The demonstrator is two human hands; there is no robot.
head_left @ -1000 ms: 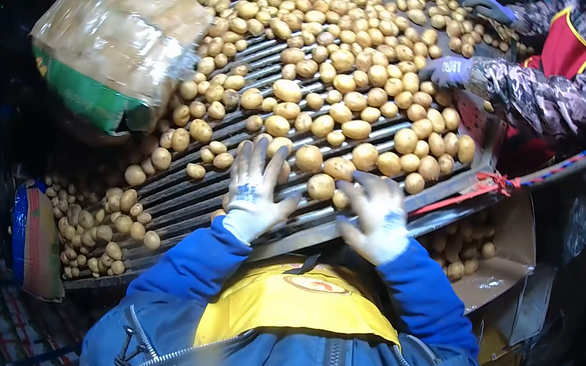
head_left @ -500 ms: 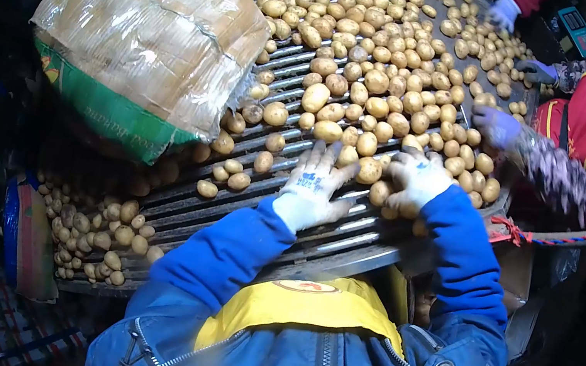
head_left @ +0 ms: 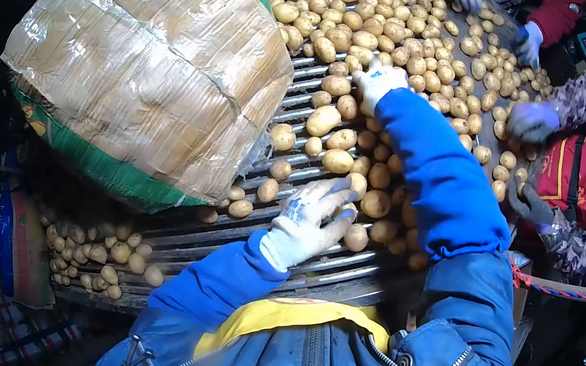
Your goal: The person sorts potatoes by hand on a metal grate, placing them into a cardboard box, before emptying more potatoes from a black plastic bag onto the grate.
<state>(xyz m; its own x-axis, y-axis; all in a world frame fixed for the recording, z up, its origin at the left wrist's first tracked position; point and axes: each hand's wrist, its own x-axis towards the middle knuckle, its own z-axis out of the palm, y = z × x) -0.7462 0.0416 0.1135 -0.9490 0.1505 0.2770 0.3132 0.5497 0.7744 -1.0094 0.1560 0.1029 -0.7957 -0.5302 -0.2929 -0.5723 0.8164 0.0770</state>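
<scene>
My left hand (head_left: 308,219), in a white glove with blue print, lies low over the metal rollers (head_left: 348,271). Its fingers are spread, and a potato (head_left: 348,210) shows between the thumb and forefinger without being clearly gripped. Farther up, my right hand (head_left: 380,82), also white-gloved, reaches across the potatoes (head_left: 365,40). The visible fingers are apart and touch the pile; some fingertips are hidden. Below my right forearm several potatoes (head_left: 376,203) lie in shadow. Larger potatoes (head_left: 323,120) rest on the rollers between my hands.
A taped cardboard box (head_left: 151,56) with green sides covers the left of the rollers. Smaller potatoes (head_left: 120,253) lie at lower left. Co-workers' gloved hands (head_left: 534,120) work at right and at the far edge. A rope-wrapped bar (head_left: 572,291) juts out at right.
My right hand has moved forward and left, farther over the potatoes. My left hand has shifted slightly nearer to me. Co-workers' hands at right and far edge have moved, and the view has shifted.
</scene>
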